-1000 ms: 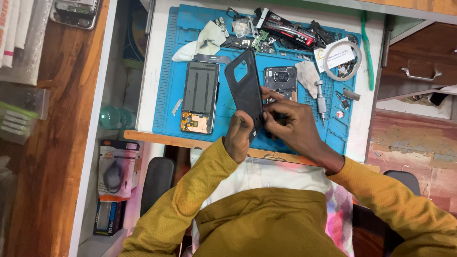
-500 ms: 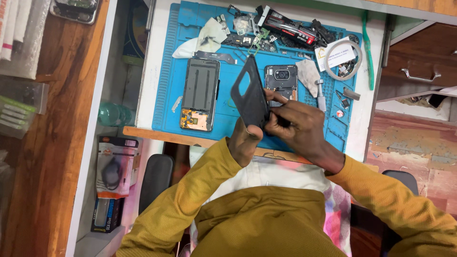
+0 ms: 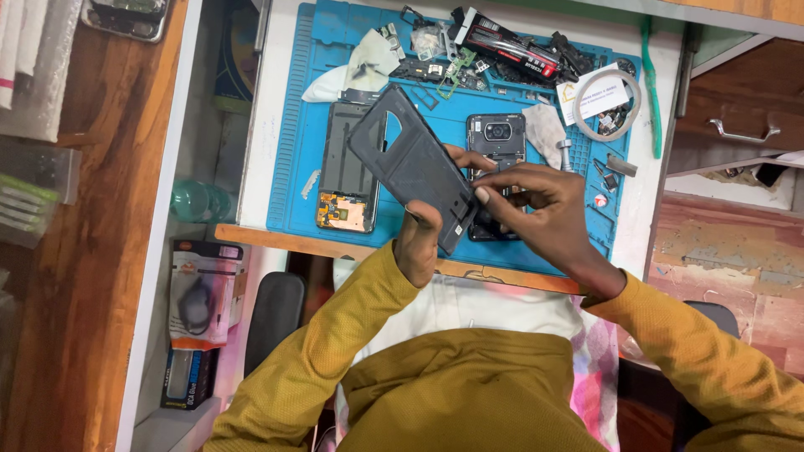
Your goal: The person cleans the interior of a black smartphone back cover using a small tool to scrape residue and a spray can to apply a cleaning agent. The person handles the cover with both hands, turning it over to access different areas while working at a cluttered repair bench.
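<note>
My left hand point(image 3: 419, 243) grips the lower edge of a dark grey phone back cover point(image 3: 412, 163) with a camera cut-out, holding it tilted above the blue work mat point(image 3: 293, 159). My right hand point(image 3: 536, 205) pinches the cover's right edge with its fingertips. Under my right hand lies an opened phone body point(image 3: 496, 138), its camera module showing. A second opened phone frame point(image 3: 345, 172) with an exposed orange board lies on the mat to the left of the cover.
Small parts, tools and a white cloth point(image 3: 364, 63) are scattered along the mat's far edge. A tape roll point(image 3: 607, 105) and a green toothbrush point(image 3: 651, 75) lie at the right. A green bottle point(image 3: 197, 201) and boxed items point(image 3: 201, 293) sit left of the desk.
The back cover has tilted and shifted slightly left and up. My right hand has moved along its right edge, and my left hand keeps its grip at the bottom.
</note>
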